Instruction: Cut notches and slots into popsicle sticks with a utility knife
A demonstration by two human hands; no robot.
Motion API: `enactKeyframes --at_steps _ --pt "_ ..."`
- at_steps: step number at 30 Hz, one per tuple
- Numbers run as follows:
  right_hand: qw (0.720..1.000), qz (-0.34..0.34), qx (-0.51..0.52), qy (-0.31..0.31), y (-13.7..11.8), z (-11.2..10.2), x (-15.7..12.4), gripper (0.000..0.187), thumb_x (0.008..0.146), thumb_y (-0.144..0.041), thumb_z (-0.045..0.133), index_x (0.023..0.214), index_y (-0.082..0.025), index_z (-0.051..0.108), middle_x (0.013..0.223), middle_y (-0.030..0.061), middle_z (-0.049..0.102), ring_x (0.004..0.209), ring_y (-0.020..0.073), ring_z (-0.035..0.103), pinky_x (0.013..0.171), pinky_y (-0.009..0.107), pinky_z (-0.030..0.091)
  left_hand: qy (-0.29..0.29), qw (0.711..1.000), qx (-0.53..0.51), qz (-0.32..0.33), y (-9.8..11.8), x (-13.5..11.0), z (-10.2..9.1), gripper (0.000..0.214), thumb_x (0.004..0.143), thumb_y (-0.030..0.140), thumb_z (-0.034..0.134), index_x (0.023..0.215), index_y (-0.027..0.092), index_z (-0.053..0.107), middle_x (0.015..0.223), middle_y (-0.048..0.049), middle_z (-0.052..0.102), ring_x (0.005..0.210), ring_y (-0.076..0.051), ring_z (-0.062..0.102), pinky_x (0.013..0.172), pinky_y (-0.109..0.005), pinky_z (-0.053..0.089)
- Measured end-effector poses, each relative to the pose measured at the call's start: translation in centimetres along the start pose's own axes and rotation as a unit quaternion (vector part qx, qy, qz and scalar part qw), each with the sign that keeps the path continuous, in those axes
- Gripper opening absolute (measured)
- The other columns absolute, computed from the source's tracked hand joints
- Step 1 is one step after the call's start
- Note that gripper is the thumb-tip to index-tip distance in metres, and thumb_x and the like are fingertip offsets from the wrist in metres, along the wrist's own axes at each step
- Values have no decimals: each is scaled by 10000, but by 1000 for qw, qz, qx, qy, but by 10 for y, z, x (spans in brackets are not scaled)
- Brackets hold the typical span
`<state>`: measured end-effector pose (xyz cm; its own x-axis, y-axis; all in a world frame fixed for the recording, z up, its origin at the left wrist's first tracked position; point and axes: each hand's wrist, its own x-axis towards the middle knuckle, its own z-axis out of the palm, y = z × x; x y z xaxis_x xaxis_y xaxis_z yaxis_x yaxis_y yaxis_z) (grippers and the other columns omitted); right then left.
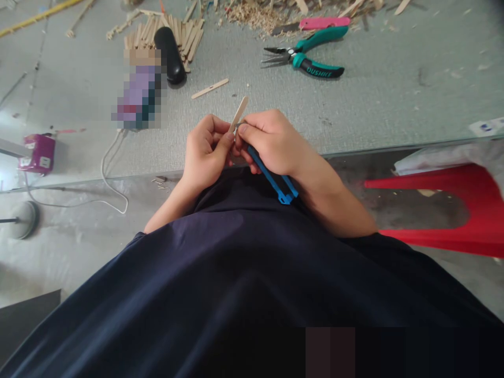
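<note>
The left hand (207, 152) pinches a wooden stick (240, 111) between thumb and fingers, its free end pointing away from the person over the near edge of the surface (386, 100), while the right hand (273, 139) is closed round a blue cutter (268, 172) whose grey tip sits right by the stick, though whether they touch cannot be told. Beyond them lies a loose stick (210, 88), with teal-and-black pliers (319, 69) to its right and a black case (170, 55) overlapping a stick pile (193, 41) to its left.
</note>
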<state>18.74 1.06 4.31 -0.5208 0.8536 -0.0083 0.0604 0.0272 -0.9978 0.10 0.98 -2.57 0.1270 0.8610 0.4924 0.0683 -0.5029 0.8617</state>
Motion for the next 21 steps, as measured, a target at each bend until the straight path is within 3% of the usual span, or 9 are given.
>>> enactKeyframes --at_steps 6,14,21 --pt "997 -7 -66 30 0 4 2 502 1197 -375 625 723 -241 528 561 -14 574 410 105 505 371 280 379 5 998 37 47 -4 -3 0 325 1124 577 685 1059 265 624 696 73 672 528 -74 651 507 -221 459" --pt "997 19 -75 -11 -7 -1 4 505 1170 -91 465 691 -225 551 539 -27 585 407 91 534 419 257 417 -21 998 14 58 -1 -2 -1 398 1114 642 688 1043 264 587 707 69 645 549 -70 661 506 -203 446" --pt "1000 3 -5 -28 -1 -7 0 449 1187 -324 585 747 -234 583 569 -29 613 418 115 541 417 255 423 -56 997 -41 29 2 6 -3 457 1075 691 730 1014 259 595 682 73 635 485 -58 628 435 -174 422"
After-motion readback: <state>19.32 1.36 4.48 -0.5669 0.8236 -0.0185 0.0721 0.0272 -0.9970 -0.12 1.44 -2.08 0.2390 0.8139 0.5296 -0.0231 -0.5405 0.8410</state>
